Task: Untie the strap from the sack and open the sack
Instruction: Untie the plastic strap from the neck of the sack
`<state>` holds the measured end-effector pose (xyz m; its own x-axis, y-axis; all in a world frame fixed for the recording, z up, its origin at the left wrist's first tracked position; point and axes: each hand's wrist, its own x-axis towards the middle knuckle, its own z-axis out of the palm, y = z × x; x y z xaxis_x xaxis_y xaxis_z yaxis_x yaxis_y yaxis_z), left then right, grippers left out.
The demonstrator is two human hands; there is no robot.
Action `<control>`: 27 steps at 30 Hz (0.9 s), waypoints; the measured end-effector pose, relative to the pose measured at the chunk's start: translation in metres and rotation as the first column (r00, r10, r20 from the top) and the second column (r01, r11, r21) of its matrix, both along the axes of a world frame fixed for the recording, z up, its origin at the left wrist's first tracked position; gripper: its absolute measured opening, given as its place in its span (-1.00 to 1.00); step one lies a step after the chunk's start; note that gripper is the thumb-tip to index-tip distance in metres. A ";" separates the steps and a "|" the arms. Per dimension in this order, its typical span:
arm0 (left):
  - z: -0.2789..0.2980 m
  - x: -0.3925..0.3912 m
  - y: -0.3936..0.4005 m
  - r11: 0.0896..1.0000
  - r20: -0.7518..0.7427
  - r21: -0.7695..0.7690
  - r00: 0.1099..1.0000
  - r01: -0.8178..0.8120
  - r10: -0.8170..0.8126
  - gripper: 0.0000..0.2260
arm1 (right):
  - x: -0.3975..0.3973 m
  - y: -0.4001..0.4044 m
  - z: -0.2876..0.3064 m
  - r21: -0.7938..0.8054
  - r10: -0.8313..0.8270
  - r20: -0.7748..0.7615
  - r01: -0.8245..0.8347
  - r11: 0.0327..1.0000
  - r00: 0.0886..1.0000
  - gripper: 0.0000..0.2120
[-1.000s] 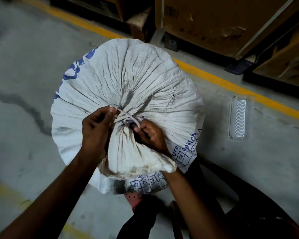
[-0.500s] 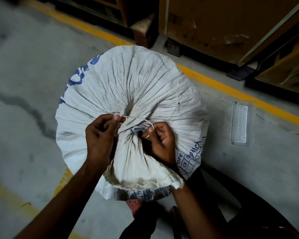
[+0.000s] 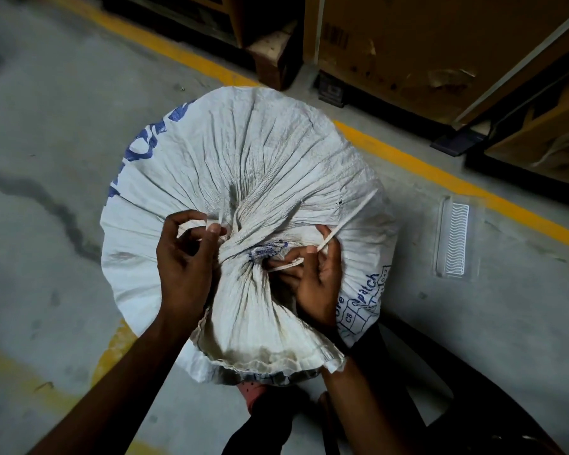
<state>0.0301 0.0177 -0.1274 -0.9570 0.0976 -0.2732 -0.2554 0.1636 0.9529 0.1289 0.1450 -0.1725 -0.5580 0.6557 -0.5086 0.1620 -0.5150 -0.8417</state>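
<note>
- The sack (image 3: 260, 165) stood full on the floor (image 3: 46, 126), its gathered neck near the person.
- The left hand (image 3: 184, 257) and right hand (image 3: 316, 277) each pinched an end of the thin strap (image 3: 349, 218).
- The strap looked flat, stiff and slippery, so best gripped close to the knot.

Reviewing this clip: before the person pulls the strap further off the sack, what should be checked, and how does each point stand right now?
1. Left hand pinches a strap end: ok.
2. Right hand holds the strap, free tail pointing up-right: ok.
3. Knot fully undone at the neck: cannot tell, fingers hide it.
4. Sack mouth open: not ok, neck gathered and twisted.
5. Sack upright on the floor: ok.
</note>
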 end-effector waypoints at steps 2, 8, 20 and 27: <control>0.002 -0.001 -0.002 0.984 -0.140 -0.152 0.984 0.092 -0.113 -0.88 | 0.002 -0.003 -0.002 0.124 0.004 0.003 -0.004 0.992 1.000 -0.53; -0.005 -0.012 -0.012 0.838 -0.211 -0.463 0.882 0.289 -0.421 -0.66 | -0.001 -0.004 0.009 0.378 0.013 0.105 -0.052 0.924 0.994 -0.76; 0.008 -0.015 -0.020 0.709 -0.147 -0.631 0.850 0.314 -0.507 -0.72 | -0.010 0.003 0.015 0.504 0.157 0.289 -0.290 0.813 0.944 -0.71; 0.008 -0.017 -0.033 0.577 -0.103 -0.756 0.813 0.310 -0.572 -0.72 | -0.003 0.016 0.014 0.576 0.210 0.397 -0.421 0.701 0.893 -0.74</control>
